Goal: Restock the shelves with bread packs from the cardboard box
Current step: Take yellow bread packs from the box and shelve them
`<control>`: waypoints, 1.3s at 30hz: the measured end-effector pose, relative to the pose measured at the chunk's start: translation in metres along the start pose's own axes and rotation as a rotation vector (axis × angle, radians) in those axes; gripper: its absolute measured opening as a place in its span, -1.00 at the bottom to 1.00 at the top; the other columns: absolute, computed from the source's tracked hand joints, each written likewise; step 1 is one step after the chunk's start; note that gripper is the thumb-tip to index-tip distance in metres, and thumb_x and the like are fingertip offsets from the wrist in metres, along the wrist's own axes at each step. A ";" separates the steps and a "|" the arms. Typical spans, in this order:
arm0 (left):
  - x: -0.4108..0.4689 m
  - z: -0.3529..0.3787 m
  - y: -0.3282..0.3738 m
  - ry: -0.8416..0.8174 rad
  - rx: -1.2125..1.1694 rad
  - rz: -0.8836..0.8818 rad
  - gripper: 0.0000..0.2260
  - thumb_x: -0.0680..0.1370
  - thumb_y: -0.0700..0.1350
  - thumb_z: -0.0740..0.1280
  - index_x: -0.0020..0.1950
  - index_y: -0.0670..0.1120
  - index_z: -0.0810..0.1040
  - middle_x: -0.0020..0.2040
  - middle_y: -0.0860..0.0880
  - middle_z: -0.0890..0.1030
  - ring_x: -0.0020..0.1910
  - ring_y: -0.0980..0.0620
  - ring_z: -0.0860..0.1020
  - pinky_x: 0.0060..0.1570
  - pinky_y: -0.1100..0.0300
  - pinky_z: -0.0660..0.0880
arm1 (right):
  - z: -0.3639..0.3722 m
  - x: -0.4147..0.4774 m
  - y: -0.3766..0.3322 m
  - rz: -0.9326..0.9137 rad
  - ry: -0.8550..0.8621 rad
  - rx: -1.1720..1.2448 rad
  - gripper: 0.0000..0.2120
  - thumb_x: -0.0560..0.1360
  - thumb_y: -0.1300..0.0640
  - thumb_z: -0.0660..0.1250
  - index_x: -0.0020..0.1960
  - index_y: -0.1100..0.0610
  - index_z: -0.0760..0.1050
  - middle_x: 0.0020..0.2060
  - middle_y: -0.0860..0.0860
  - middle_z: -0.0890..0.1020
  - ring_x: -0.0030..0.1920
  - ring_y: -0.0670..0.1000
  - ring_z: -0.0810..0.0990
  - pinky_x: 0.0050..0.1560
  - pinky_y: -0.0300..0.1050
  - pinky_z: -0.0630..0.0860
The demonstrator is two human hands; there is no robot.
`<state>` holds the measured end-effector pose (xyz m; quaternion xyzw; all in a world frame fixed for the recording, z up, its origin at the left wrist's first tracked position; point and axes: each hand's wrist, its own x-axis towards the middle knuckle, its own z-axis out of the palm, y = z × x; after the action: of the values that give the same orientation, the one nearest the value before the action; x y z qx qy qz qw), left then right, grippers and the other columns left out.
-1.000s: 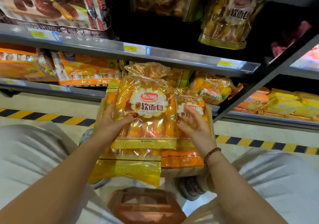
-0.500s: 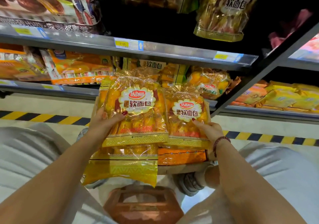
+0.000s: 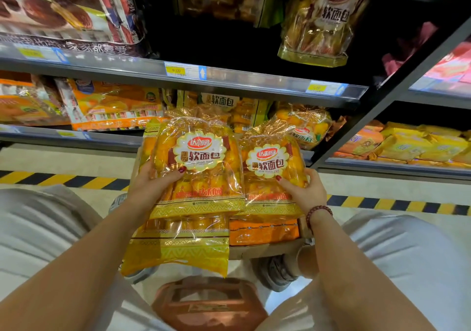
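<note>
Left hand (image 3: 150,188) round bread pack's (image 3: 204,157) edge

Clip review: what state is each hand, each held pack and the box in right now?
left bread pack: sealed, lifted, upright.
right bread pack: sealed, lifted, upright, beside the other.
left hand: grips left bread pack, thumb on its front.
right hand: grips right bread pack, thumb on its front.
cardboard box: open, more packs in it.

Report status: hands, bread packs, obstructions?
Left hand grips one yellow clear-plastic bread pack; right hand grips a second yellow pack. Both above the brown cardboard box. Grey metal shelf ahead holds stocked packs.
</note>
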<state>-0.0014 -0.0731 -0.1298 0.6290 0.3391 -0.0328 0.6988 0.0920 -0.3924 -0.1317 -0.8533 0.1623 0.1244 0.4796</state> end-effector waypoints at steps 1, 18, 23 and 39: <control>-0.001 0.001 0.000 0.008 0.002 0.008 -0.35 0.40 0.01 0.54 0.43 0.12 0.37 0.17 -0.02 0.64 0.05 -0.10 0.66 0.00 -0.11 0.61 | -0.001 -0.002 -0.002 -0.016 0.018 0.002 -0.29 0.31 -0.11 0.53 0.34 0.03 0.31 0.02 -0.07 0.50 0.02 0.00 0.51 0.09 0.07 0.54; -0.018 0.019 0.087 -0.078 -0.127 0.240 -0.45 0.27 0.00 0.52 0.23 0.18 0.49 0.10 -0.01 0.69 -0.01 -0.12 0.70 -0.02 -0.12 0.60 | -0.075 0.004 -0.065 -0.322 0.166 0.459 -0.53 0.31 0.16 0.56 0.12 -0.08 0.45 0.09 -0.12 0.55 0.16 0.03 0.56 0.07 0.15 0.58; -0.004 0.036 0.122 -0.128 -0.121 0.313 -0.54 0.31 -0.02 0.51 0.18 0.12 0.52 0.10 -0.05 0.69 -0.03 -0.08 0.70 -0.13 -0.01 0.62 | -0.094 0.022 -0.080 -0.336 0.159 0.558 -0.45 0.33 0.14 0.55 0.25 0.01 0.43 0.20 -0.01 0.55 0.16 0.05 0.58 0.00 0.03 0.62; 0.077 0.092 0.173 -0.151 -0.046 0.392 -0.45 0.33 0.03 0.49 0.30 0.09 0.48 0.13 -0.04 0.68 0.06 -0.15 0.67 0.12 -0.20 0.55 | -0.106 0.135 -0.150 -0.395 0.185 0.801 -0.57 0.43 0.24 0.45 0.23 0.05 0.42 0.05 0.02 0.62 -0.05 -0.06 0.67 -0.18 -0.15 0.61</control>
<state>0.1795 -0.0906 -0.0234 0.6625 0.1575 0.0647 0.7295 0.2809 -0.4314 -0.0101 -0.6228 0.0739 -0.1189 0.7698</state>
